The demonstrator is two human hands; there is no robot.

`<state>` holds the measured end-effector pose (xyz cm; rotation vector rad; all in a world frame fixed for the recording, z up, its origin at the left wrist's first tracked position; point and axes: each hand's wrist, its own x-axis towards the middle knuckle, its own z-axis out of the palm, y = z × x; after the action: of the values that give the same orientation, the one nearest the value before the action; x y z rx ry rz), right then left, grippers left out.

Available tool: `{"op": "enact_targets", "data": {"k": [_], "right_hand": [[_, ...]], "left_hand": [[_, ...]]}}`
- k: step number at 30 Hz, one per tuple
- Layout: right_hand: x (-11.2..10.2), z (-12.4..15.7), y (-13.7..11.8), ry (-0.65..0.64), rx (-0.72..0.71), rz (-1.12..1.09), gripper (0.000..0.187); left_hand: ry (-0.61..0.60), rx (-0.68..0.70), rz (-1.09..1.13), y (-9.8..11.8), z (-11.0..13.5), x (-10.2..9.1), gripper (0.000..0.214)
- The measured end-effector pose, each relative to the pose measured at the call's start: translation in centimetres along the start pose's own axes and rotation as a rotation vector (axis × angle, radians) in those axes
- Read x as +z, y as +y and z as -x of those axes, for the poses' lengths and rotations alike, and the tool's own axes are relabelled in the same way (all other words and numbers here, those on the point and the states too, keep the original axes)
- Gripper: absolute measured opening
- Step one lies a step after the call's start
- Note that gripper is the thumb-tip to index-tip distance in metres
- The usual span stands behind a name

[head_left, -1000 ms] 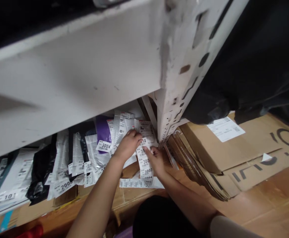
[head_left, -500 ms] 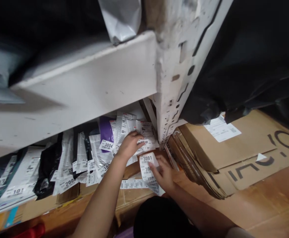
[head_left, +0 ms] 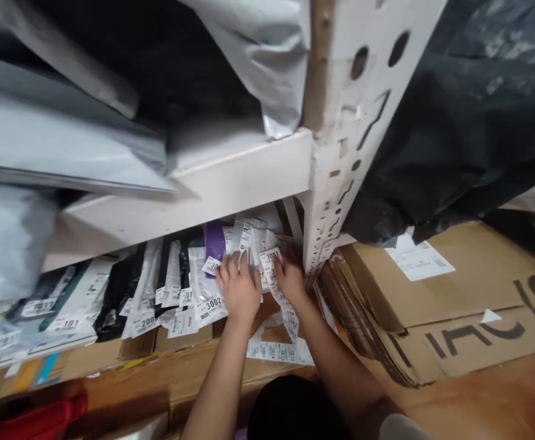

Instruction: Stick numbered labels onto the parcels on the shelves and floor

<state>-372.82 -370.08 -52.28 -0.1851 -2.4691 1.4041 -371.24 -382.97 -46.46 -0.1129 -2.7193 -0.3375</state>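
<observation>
My left hand [head_left: 239,287] rests with spread fingers on the plastic mailer bags packed upright on the low shelf. Beside it are a purple bag [head_left: 215,238] and a white mailer bag [head_left: 198,275] with a 3002 label. My right hand [head_left: 290,278] pinches the top of a strip of printed number labels [head_left: 271,256], where 3001 can be read. Its lower part hangs down and curls in a loop below my hands. Part of the bags behind my fingers is hidden.
A white shelf beam [head_left: 230,183] and a perforated post [head_left: 335,159] stand close above and right of my hands. Flattened cardboard boxes [head_left: 432,293] lie to the right under a black plastic bag [head_left: 423,153]. Something red [head_left: 38,418] is at lower left.
My left hand has moved from the rear bags down onto the nearer ones, fingers spreading. My right hand has lifted the label strip up towards the bags. The camera view has shifted.
</observation>
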Motion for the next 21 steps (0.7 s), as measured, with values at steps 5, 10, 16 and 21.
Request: {"op": "enact_targets", "data": {"k": [5, 10, 16, 21], "right_hand": [[1.9, -1.5, 1.9, 0.121, -0.109, -0.058, 0.047], [4.6, -2.9, 2.2, 0.083, -0.135, -0.191, 0.052], [4.6, -3.9, 2.0, 0.008, -0.130, -0.154, 0.055], [2.5, -3.1, 2.1, -0.023, -0.151, -0.133, 0.063]], "left_hand": [[-0.093, -0.074, -0.166, -4.4, 1.7, -3.0, 0.082], [-0.391, -0.001, -0.141, -8.5, 1.2, -4.1, 0.122], [-0.315, 0.023, -0.023, -8.5, 2.8, -7.1, 0.114], [-0.110, -0.033, 0.353, -6.2, 14.9, -8.5, 0.048]]}}
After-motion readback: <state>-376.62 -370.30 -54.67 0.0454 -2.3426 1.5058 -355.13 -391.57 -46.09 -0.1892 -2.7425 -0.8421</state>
